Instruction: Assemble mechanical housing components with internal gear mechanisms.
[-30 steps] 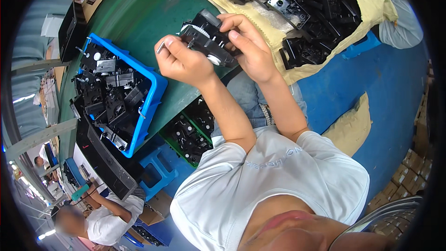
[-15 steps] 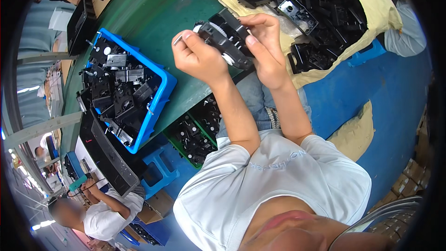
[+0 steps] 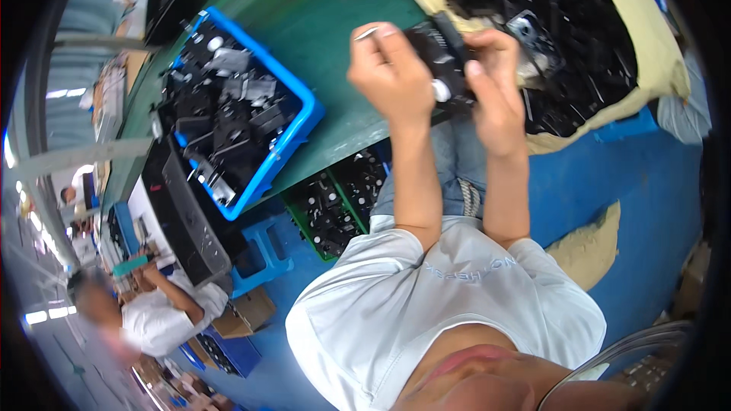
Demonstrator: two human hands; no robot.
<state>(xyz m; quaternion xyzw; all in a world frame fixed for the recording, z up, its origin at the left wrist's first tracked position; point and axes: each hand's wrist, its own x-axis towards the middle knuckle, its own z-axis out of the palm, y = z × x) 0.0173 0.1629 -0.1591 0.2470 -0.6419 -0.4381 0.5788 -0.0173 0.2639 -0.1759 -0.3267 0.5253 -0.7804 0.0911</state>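
A black plastic mechanism (image 3: 440,47) with a white round part on its lower side is held up over the green table's near edge. My right hand (image 3: 499,91) grips it from the right, with thumb and fingers on its edge. My left hand (image 3: 394,76) is closed at the mechanism's left side, a short metal pin (image 3: 367,33) pinched between thumb and finger, its tip pointing left. Whether my left hand also touches the mechanism I cannot tell. Some of the mechanism's detail is blurred.
On the left of the green table (image 3: 343,7) stands a blue crate (image 3: 308,110) heaped with similar black parts. A yellow sack (image 3: 647,53) full of black parts lies right. Below are a green crate (image 3: 346,202) and a blue stool (image 3: 263,259). A co-worker (image 3: 156,312) sits lower left.
The whole view has shifted, so hands, mechanism and table lie further right in the picture. The mechanism has turned, and its toothed white gear shows less. Both hands keep their holds.
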